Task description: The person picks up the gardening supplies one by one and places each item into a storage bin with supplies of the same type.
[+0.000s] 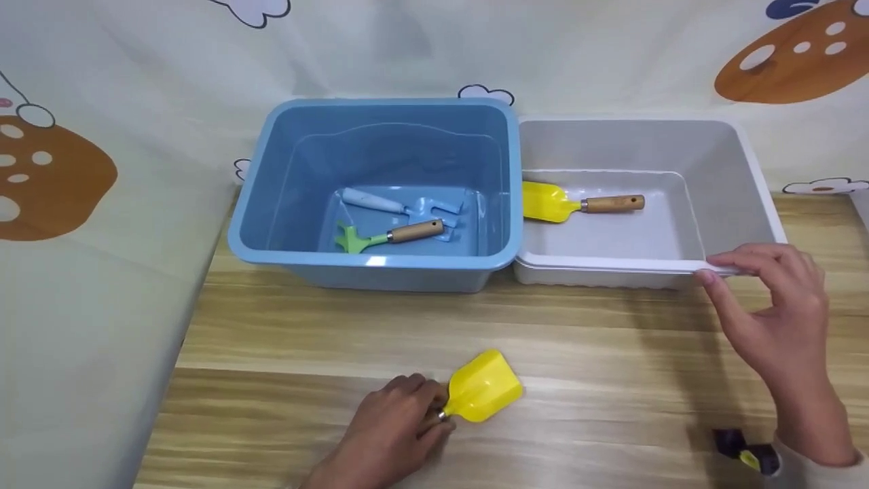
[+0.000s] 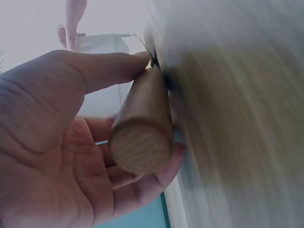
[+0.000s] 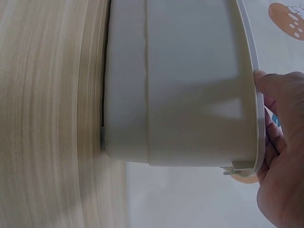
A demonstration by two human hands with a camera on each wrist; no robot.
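My left hand grips the wooden handle of a small toy shovel with a yellow blade, low over the table in front of the bins. Thumb and fingers curl round the handle in the left wrist view. At the right, my right hand pinches the front right rim of the white bin, thumb outside and fingers over the edge. Inside that bin lies another yellow shovel with a wooden handle. The blue bin holds a green hand rake and a light blue fork.
Both bins stand side by side at the back of the wood-grain table, against a patterned cloth. A black strap with a yellow piece is beside the right wrist. The cloth also hangs along the left edge.
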